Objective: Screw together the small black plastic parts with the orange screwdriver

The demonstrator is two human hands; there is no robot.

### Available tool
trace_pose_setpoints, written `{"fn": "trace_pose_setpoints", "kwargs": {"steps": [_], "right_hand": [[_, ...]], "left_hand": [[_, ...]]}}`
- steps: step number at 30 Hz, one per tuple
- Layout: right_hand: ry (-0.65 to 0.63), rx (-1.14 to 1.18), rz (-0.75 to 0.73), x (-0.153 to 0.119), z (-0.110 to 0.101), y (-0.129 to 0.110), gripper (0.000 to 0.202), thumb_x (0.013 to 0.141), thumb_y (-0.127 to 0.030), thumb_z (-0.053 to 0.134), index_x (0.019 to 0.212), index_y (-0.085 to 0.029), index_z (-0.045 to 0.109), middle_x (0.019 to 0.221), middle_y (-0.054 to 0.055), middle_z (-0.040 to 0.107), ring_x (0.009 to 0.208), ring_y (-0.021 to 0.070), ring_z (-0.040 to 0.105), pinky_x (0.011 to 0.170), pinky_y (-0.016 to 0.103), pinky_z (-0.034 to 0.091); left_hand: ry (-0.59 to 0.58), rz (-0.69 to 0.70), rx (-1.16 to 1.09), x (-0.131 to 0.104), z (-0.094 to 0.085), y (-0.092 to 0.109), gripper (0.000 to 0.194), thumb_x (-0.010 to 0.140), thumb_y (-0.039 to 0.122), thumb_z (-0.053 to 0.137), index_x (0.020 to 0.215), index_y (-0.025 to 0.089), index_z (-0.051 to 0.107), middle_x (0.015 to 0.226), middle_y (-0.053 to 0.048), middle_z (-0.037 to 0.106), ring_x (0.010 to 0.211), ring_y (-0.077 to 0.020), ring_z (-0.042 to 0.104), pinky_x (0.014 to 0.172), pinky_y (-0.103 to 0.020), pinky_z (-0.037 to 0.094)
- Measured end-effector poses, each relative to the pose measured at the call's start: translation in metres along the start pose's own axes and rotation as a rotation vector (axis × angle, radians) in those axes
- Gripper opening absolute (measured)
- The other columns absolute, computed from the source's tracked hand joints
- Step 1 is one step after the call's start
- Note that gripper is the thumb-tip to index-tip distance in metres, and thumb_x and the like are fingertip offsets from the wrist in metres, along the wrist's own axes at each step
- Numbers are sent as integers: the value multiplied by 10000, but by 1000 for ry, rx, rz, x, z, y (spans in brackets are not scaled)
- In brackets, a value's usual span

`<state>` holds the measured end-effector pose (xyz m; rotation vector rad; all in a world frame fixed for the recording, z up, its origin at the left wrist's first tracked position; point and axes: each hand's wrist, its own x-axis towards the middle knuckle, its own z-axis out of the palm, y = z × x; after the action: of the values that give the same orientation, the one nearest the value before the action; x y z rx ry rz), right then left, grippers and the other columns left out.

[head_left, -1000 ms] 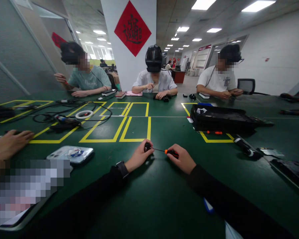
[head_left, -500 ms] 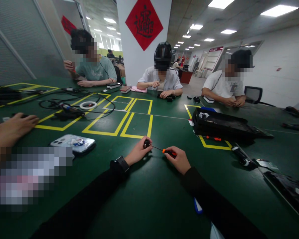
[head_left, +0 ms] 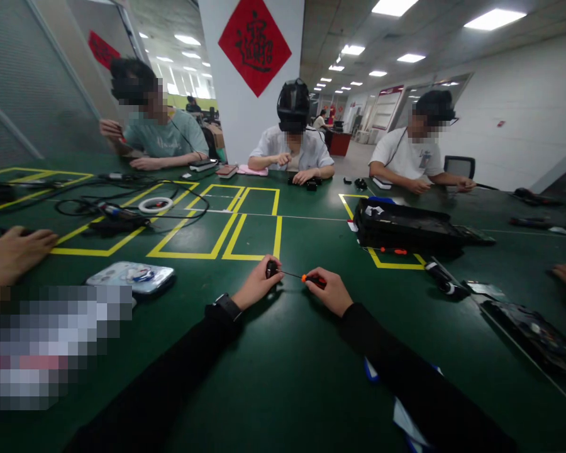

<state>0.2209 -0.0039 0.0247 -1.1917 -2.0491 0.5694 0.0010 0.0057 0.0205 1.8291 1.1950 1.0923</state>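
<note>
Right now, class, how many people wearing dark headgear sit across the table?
3: a person in green at left, a person in the middle, a person in a white T-shirt at right.

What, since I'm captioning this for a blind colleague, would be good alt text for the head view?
The left hand holds a small black part; the right hand points an orange-and-black screwdriver at it, over a green table. Three people sit opposite.
</note>
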Motion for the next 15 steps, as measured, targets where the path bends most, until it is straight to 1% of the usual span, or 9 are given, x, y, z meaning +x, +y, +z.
{"fn": "trace_pose_setpoints", "kwargs": {"steps": [6,10,15], "right_hand": [[40,-17,-32,-3,1,-2,144,774,-260,557,874,-175,614,838,42,635,768,154,584,731,292,446],[15,13,-41,-6,2,0,149,748,-230,573,884,-177,600,835,34,630,761,145,587,719,285,461],[-7,73,-79,-10,3,-3,156,731,-180,577,886,-177,574,844,20,617,769,128,584,741,279,467]], "left_hand": [[4,19,22,-1,0,-2,213,744,272,545,928,191,475,865,6,520,779,-129,499,752,-274,400],[0,9,49,-2,0,-1,206,744,262,537,927,192,473,870,7,519,788,-134,501,758,-278,401],[2,13,59,-2,2,-2,218,740,263,536,934,190,469,866,6,515,795,-138,506,768,-284,404]]}}
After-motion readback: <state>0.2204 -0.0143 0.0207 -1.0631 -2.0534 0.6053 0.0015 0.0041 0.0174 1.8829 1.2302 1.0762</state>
